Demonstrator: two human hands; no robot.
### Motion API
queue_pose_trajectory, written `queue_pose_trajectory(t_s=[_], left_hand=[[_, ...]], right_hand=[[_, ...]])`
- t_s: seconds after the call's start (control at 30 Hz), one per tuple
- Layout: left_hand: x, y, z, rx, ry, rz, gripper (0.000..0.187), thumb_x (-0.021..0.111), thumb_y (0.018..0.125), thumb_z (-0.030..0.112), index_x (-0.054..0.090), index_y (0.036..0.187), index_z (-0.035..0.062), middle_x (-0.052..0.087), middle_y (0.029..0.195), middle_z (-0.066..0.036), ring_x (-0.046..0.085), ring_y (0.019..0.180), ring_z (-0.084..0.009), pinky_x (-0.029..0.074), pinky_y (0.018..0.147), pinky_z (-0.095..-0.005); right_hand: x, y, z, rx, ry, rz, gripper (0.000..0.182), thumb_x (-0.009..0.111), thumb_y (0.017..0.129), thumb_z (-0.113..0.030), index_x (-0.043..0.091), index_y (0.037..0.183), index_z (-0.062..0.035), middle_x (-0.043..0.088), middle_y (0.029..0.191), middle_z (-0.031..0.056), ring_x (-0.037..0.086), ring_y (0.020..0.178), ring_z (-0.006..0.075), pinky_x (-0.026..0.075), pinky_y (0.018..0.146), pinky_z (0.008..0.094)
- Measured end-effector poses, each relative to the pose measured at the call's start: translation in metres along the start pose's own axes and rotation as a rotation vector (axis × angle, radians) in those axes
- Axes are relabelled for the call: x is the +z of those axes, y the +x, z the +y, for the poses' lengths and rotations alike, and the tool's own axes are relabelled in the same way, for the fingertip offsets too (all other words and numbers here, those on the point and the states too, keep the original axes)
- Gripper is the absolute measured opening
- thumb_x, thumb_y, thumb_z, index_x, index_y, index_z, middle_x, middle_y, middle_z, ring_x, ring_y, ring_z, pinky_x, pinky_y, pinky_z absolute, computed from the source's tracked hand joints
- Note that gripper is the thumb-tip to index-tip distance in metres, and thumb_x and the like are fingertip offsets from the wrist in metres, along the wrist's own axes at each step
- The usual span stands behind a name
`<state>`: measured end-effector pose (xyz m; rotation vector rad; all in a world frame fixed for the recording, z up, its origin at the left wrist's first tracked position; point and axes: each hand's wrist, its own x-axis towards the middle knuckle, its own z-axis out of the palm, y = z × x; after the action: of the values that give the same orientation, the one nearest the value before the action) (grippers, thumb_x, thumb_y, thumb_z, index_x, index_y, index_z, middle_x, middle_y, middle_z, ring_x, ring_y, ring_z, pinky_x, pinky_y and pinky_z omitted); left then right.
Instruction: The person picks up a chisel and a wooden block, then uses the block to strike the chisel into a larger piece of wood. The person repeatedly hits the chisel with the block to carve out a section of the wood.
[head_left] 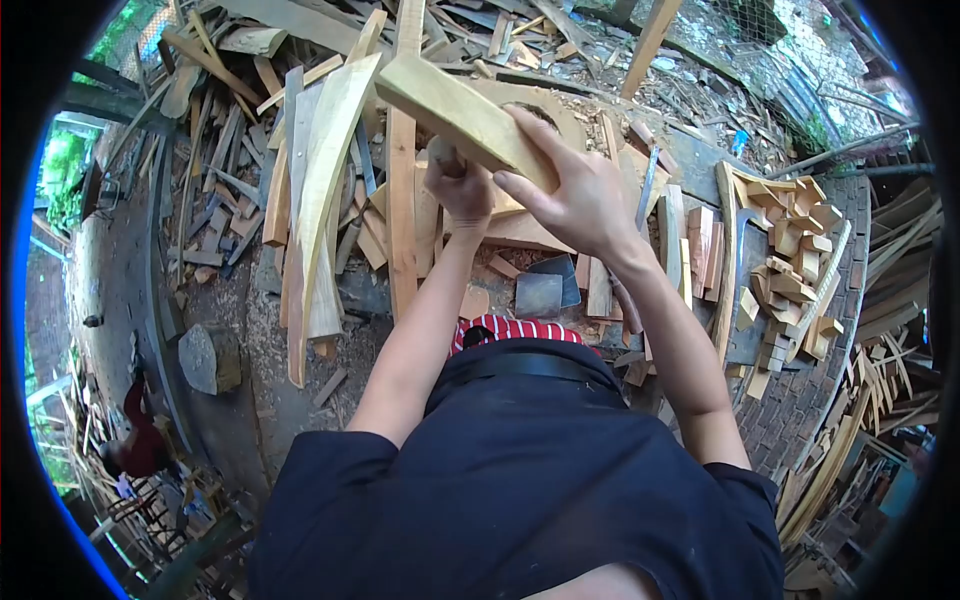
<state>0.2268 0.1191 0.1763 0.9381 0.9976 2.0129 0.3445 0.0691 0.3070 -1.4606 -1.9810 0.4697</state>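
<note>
My right hand grips the near end of a thick, pale wooden block, thumb on one side and fingers on the other. The block is held tilted above the workbench, its far end pointing up and left. Just below it, my left hand is closed in a fist. A dark, rounded end shows at that fist, but the block hides most of what it holds. Under both hands lies a broad piece of wood on the bench. Nearby rests a flat grey metal plate.
Long curved boards and an upright plank stand left of my hands. Many small cut blocks are piled at right. Scrap wood covers the left ground, near a log stump. Another person is at far left.
</note>
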Motion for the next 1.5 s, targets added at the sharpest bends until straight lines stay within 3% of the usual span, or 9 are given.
queue_pose_trajectory(t_s=[0.1,0.17,0.23,0.3,0.4,0.57,1.23,1.43,1.5], left_hand=[[-0.011,0.001,0.000,0.031,0.327,-0.008,0.014,0.071,0.083,0.008,0.059,0.080,0.0020,0.065,0.076,-0.001,0.059,0.066,-0.0081,0.045,0.057,-0.0242],[-0.027,-0.006,-0.025,0.044,0.251,-0.122,0.016,0.073,0.082,0.009,0.060,0.086,0.0021,0.065,0.080,0.000,0.058,0.070,-0.0061,0.044,0.059,-0.0232],[-0.015,-0.003,-0.002,-0.055,-0.044,-0.081,0.025,0.075,0.081,0.010,0.061,0.100,0.0026,0.061,0.082,0.003,0.054,0.074,-0.0041,0.044,0.062,-0.0231],[-0.020,0.015,0.006,-0.124,0.015,-0.029,0.018,0.074,0.083,0.014,0.061,0.093,0.0051,0.059,0.074,0.003,0.054,0.063,-0.0044,0.043,0.055,-0.0214],[-0.037,0.041,0.027,-0.472,-0.096,-0.038,0.018,0.069,0.086,0.018,0.053,0.079,0.0110,0.049,0.055,0.001,0.046,0.045,-0.0095,0.040,0.045,-0.0244],[-0.028,0.051,0.036,-0.369,-0.110,0.081,0.024,0.068,0.085,0.015,0.050,0.071,0.0108,0.047,0.055,0.000,0.044,0.045,-0.0087,0.038,0.045,-0.0248],[-0.004,0.012,-0.001,-0.067,0.157,-0.029,0.018,0.062,0.088,0.007,0.055,0.071,0.0059,0.050,0.056,0.002,0.045,0.047,-0.0062,0.035,0.044,-0.0228],[-0.002,0.001,0.005,-0.044,0.173,-0.081,0.017,0.070,0.083,0.010,0.058,0.075,0.0007,0.060,0.069,0.000,0.053,0.062,-0.0060,0.042,0.055,-0.0248],[-0.001,-0.003,-0.001,0.032,0.154,-0.119,0.018,0.071,0.083,0.015,0.062,0.079,0.0003,0.064,0.072,-0.002,0.058,0.067,-0.0065,0.045,0.057,-0.0244]], right_hand=[[-0.006,-0.003,-0.019,0.040,0.289,0.191,0.066,0.064,0.083,-0.046,0.046,0.138,-0.0132,0.069,0.090,0.0229,0.071,0.078,0.0335,0.057,0.069,0.0414],[0.010,-0.009,-0.002,0.051,0.061,0.024,0.067,0.062,0.084,-0.049,0.044,0.140,-0.0172,0.069,0.089,0.0232,0.070,0.077,0.0354,0.056,0.068,0.0429],[0.016,-0.009,0.001,0.061,0.026,-0.061,0.068,0.060,0.084,-0.052,0.042,0.142,-0.0224,0.069,0.087,0.0239,0.070,0.075,0.0372,0.055,0.069,0.0448],[0.012,-0.012,0.000,0.151,0.013,-0.102,0.066,0.059,0.084,-0.054,0.042,0.142,-0.0270,0.069,0.087,0.0242,0.069,0.077,0.0394,0.055,0.072,0.0471],[0.015,-0.023,0.014,0.254,0.186,-0.020,0.068,0.061,0.084,-0.052,0.044,0.142,-0.0192,0.068,0.098,0.0249,0.069,0.087,0.0365,0.054,0.079,0.0439],[0.017,-0.041,0.029,0.371,0.344,0.038,0.070,0.064,0.085,-0.047,0.047,0.138,-0.0045,0.064,0.115,0.0257,0.065,0.104,0.0320,0.049,0.089,0.0378],[0.001,-0.044,0.022,0.468,0.353,-0.002,0.065,0.066,0.086,-0.038,0.046,0.140,-0.0068,0.063,0.117,0.0227,0.063,0.106,0.0274,0.048,0.090,0.0361],[-0.023,-0.011,-0.024,0.061,0.581,0.205,0.066,0.067,0.085,-0.024,0.040,0.143,-0.0049,0.061,0.122,0.0201,0.062,0.109,0.0245,0.047,0.094,0.0351],[-0.008,-0.006,-0.026,-0.028,0.590,0.296,0.068,0.068,0.083,-0.029,0.042,0.142,-0.0104,0.068,0.108,0.0216,0.070,0.091,0.0287,0.056,0.080,0.0395]])
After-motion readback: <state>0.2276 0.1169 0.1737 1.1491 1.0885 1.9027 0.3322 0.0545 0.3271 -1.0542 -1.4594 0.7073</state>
